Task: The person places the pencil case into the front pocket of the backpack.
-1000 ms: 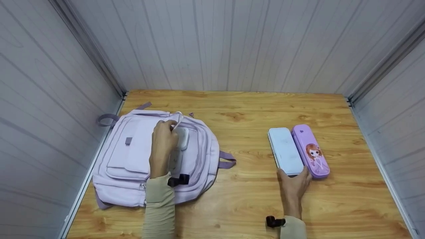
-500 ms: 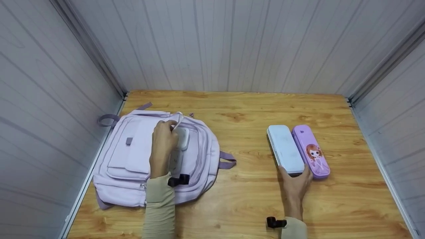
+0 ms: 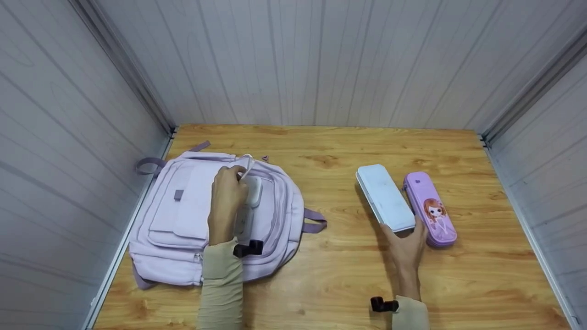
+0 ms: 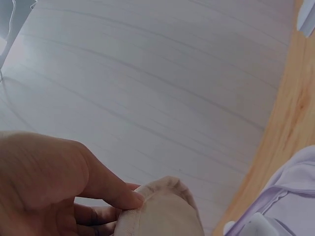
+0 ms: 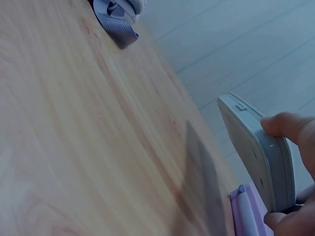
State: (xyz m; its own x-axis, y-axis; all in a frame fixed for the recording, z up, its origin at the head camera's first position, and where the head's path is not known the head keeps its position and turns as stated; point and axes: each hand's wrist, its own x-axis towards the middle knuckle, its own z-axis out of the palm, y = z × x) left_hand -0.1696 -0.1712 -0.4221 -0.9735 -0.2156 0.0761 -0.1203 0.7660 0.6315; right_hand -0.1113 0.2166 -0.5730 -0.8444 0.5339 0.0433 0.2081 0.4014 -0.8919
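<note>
A lilac backpack (image 3: pixel 183 215) lies flat on the left of the wooden table (image 3: pixel 339 270). My left hand (image 3: pixel 227 201) rests on top of it and pinches a fold of its fabric (image 4: pixel 165 209) beside a pale object (image 3: pixel 251 190) at the opening. On the right, my right hand (image 3: pixel 406 245) grips the near end of a white pencil case (image 3: pixel 384 198), thumb on one side and fingers on the other, and holds it lifted off the table (image 5: pixel 74 128). In the right wrist view the white pencil case (image 5: pixel 258 157) hangs above its shadow. A purple pencil case (image 3: pixel 431 208) with a cartoon girl lies just right of it.
Grey panelled walls (image 3: pixel 293 59) close the table in on the left, back and right. A backpack strap (image 3: pixel 314 220) sticks out toward the table's middle. Bare wood lies between the backpack and the pencil cases.
My right hand has lifted the white pencil case and swung it left, away from the purple one. The left hand has stayed on the backpack.
</note>
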